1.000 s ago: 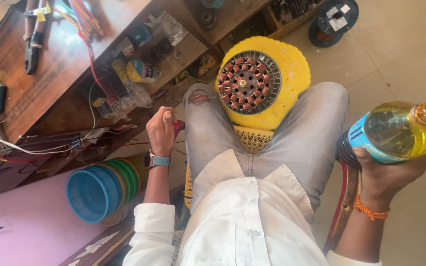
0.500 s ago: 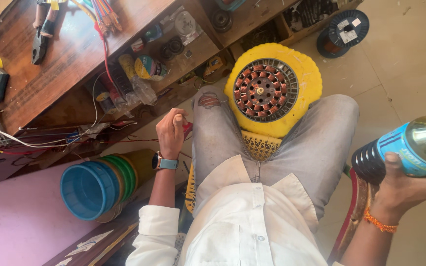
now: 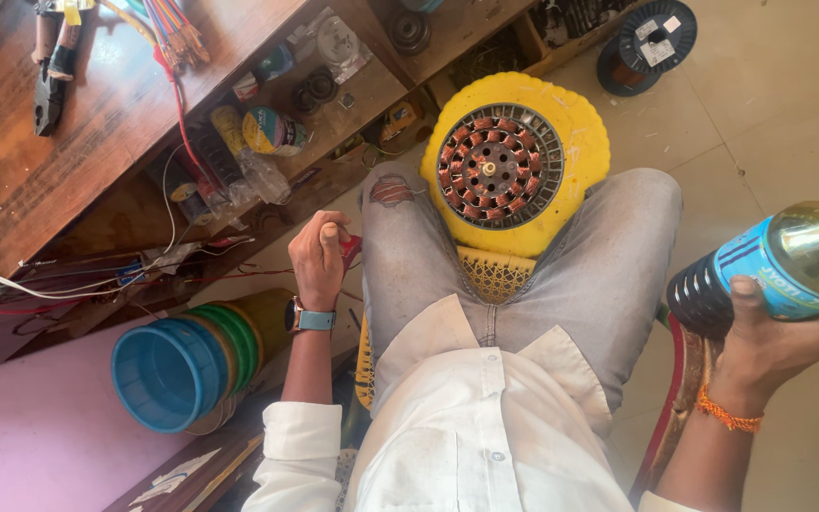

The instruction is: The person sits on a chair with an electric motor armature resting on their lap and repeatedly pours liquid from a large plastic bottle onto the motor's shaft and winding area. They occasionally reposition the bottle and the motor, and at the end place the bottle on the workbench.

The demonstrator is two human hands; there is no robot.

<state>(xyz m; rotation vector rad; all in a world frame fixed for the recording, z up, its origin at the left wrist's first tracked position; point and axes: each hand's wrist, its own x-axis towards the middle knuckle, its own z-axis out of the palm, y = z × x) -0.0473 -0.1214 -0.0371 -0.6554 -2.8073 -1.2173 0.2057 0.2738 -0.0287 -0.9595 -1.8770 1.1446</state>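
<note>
A round yellow housing (image 3: 585,142) holding a copper-wound stator (image 3: 497,168) rests between my knees on my grey trousers. My left hand (image 3: 319,261), with a blue watch on the wrist, is closed around a small red object beside my left thigh. My right hand (image 3: 770,346), an orange thread at its wrist, grips a plastic bottle (image 3: 789,265) of yellow oil with a blue label. The bottle lies sideways off to the right of my right thigh, and its far end is cut off by the frame edge.
A wooden workbench (image 3: 97,123) with pliers (image 3: 49,66), coloured wires, tape rolls (image 3: 272,131) and small parts runs along the upper left. Stacked blue, green and yellow plastic bowls (image 3: 182,365) lie at lower left. A wire spool (image 3: 646,43) sits on the tiled floor at top.
My right hand has carried the bottle outward to the right, so its neck is now out of frame. My left hand stays by the thigh.
</note>
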